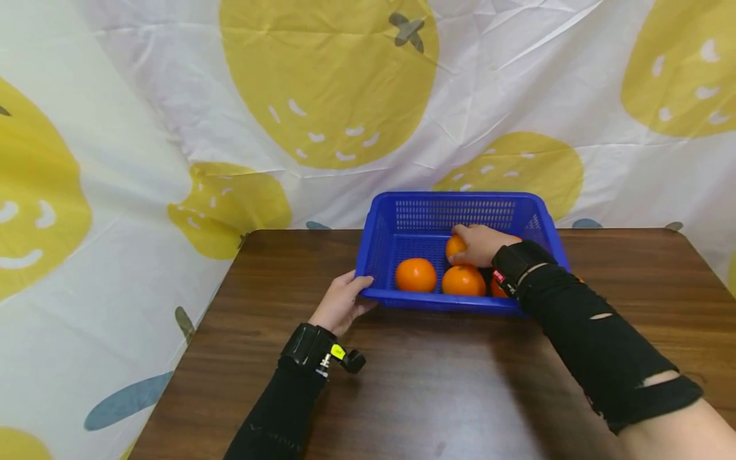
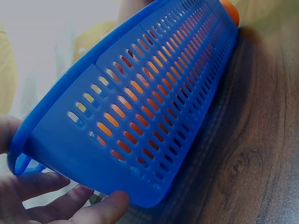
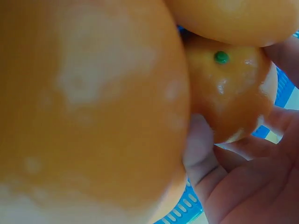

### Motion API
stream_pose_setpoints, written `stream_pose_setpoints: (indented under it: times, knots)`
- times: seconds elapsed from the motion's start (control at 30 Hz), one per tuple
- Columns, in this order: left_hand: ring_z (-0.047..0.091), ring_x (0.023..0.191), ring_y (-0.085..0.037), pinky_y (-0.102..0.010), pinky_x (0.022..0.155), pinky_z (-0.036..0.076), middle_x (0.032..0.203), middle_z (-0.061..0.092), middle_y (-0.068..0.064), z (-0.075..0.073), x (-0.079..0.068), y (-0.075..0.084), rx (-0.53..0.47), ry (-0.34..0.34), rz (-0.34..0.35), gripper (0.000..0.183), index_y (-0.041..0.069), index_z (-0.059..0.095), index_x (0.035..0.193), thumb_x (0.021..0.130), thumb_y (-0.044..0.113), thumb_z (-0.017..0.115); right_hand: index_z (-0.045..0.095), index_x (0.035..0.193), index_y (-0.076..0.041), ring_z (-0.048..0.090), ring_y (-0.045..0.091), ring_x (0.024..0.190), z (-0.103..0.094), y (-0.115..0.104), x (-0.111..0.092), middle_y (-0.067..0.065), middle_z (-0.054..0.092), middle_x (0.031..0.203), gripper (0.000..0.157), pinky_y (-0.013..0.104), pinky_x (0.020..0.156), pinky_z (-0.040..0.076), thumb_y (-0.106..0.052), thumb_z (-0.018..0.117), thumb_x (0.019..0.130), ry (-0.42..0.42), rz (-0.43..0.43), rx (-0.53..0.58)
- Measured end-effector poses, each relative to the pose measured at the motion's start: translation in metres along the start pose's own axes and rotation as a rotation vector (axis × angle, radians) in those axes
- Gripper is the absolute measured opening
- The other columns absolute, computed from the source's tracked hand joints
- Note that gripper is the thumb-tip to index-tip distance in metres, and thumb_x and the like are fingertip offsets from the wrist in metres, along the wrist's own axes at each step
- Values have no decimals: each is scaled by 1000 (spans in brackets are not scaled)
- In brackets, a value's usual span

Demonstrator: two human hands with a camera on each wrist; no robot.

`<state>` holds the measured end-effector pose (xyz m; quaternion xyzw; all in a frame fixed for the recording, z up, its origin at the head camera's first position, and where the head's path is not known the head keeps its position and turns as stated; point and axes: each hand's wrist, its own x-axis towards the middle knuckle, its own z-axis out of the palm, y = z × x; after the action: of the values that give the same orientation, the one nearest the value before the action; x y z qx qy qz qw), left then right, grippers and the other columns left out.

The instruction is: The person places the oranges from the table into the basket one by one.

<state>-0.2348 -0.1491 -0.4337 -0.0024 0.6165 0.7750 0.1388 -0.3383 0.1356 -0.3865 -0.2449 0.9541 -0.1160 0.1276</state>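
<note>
A blue plastic basket (image 1: 460, 305) with slotted walls stands on the table and holds several oranges. My left hand (image 1: 340, 303) grips its near left corner, thumb over the rim and fingers underneath; the left wrist view shows the fingertips (image 2: 119, 200) against the outer wall. Inside the basket, my right hand (image 1: 482, 246) holds an orange (image 3: 229, 93) with a green stem spot, its fingers curled round the fruit. Near the front wall lie an orange (image 1: 416, 275) at the left and another orange (image 1: 463, 281) beside it. The right hand and wrist partly hide more oranges.
The brown wooden table (image 1: 402, 383) carries the basket near its back edge. Behind hangs a white cloth (image 1: 489, 76) with yellow fruit prints. Outside the basket's right end, part of an orange (image 2: 231, 11) shows in the left wrist view.
</note>
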Motion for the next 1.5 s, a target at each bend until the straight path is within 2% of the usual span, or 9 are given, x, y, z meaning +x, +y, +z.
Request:
stream_pose_setpoints:
  times: [0.17, 0.37, 0.5, 0.63, 0.83, 1.0, 1.23, 1.4, 1.5]
  knots:
    - [41, 122, -37, -53, 100, 37, 140, 39, -25, 1, 1, 0, -6, -5, 2, 46, -2, 39, 136, 93, 14, 47, 36, 136, 3, 37, 41, 122, 4, 3, 1, 31, 47, 131, 68, 54, 102, 35, -36, 57, 84, 29, -27, -27]
    - [43, 120, -35, -53, 100, 37, 140, 41, -23, 1, 0, 0, 1, 3, -13, 46, 0, 40, 136, 94, 16, 48, 37, 137, 1, 32, 42, 125, 0, 0, -5, 31, 42, 135, 66, 56, 103, 32, -34, 57, 85, 21, -20, -20]
    - [44, 120, -34, -53, 100, 37, 141, 41, -22, 0, -1, 0, 4, 5, -16, 46, 1, 40, 136, 94, 16, 48, 40, 136, -1, 30, 41, 127, -11, -6, -14, 29, 38, 139, 61, 57, 105, 30, -33, 56, 87, 28, -18, -3]
    - [44, 120, -34, -53, 100, 37, 141, 40, -22, 1, -1, 1, -1, 0, -14, 46, 0, 39, 136, 94, 16, 47, 41, 136, -5, 27, 40, 129, -27, -4, -26, 26, 37, 140, 57, 58, 106, 27, -35, 54, 89, 77, -34, 7]
    - [43, 121, -36, -55, 101, 35, 142, 39, -21, 1, -1, 2, 2, 12, -16, 46, 2, 39, 137, 94, 18, 48, 33, 141, -10, 27, 39, 129, -49, 3, -47, 23, 33, 143, 64, 60, 105, 27, -43, 51, 90, 159, -26, 32]
    - [42, 122, -36, -54, 101, 35, 142, 38, -21, 3, 0, 0, -7, 13, -28, 46, 2, 39, 137, 95, 18, 47, 18, 146, -10, 32, 39, 127, -60, 19, -70, 25, 33, 143, 75, 59, 104, 29, -45, 51, 89, 257, -14, 86]
    - [41, 123, -35, -52, 101, 36, 142, 38, -20, 4, 3, -2, -10, 11, -23, 46, 1, 39, 137, 95, 17, 46, 16, 146, -5, 38, 40, 120, -62, 50, -102, 29, 39, 135, 77, 61, 96, 36, -45, 51, 89, 348, 22, 194]
    - [42, 121, -35, -52, 102, 35, 142, 38, -21, 4, 2, -2, -16, 8, -23, 46, 1, 39, 137, 95, 18, 47, 11, 146, -4, 47, 42, 109, -53, 73, -121, 32, 39, 132, 77, 62, 89, 41, -42, 48, 91, 358, 79, 219]
    - [42, 121, -35, -52, 101, 35, 142, 38, -21, 5, 1, -2, -9, 6, -23, 46, 1, 39, 137, 95, 18, 46, 10, 146, 0, 44, 44, 111, -48, 87, -132, 34, 38, 132, 67, 64, 91, 39, -30, 41, 94, 332, 114, 220]
